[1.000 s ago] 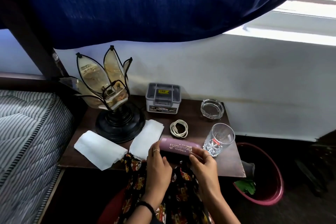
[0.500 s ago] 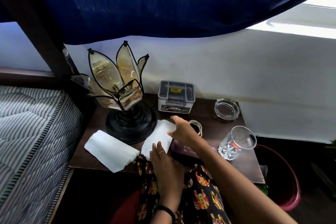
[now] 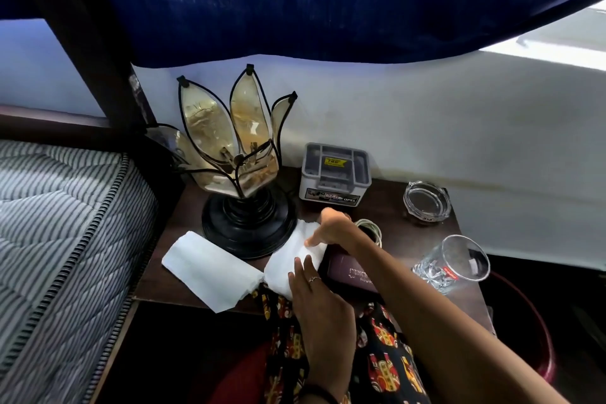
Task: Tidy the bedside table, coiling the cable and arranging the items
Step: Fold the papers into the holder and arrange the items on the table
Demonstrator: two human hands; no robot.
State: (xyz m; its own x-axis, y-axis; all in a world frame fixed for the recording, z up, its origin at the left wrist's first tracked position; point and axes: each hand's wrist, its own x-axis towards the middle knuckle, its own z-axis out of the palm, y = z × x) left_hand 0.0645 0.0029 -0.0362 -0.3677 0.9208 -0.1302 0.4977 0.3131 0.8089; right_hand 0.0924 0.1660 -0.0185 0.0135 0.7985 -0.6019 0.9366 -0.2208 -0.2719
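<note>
Mattress (image 3: 59, 223): striped, at far left, butting against the dark wooden bench (image 3: 387, 207).

First tissue (image 3: 210, 269): white, lying flat on the bench's front left part, its near corner overhanging the edge.

Lamp (image 3: 242, 174): petal-shaped glass shade on a round black base, standing at the back left of the bench; the base touches the second tissue.

Second tissue (image 3: 288, 259): white, crumpled at its far end, lying between the lamp base and the purple case.

Left hand (image 3: 318, 302): palm down, reaching in from the near edge, fingers (image 3: 300, 267) held loosely together and extended, their tips pressing on the near part of the second tissue. A ring shows on one finger.

Right hand (image 3: 334, 229): forearm crosses in from lower right, passing over the case and partly hiding it. Fingers curled, gathering the far end of the second tissue; thumb against the tissue's upper surface.

Purple case (image 3: 351, 275): flat on the bench just right of the second tissue, lettering partly visible.

Cable (image 3: 372, 228): white, coiled, lying on the bench just behind the right wrist, partly hidden by it.

Grey box (image 3: 334, 179): at the back, against the wall.

Glass ashtray (image 3: 426, 200): back right.

Drinking glass (image 3: 455, 262): front right, near the bench edge.
</note>
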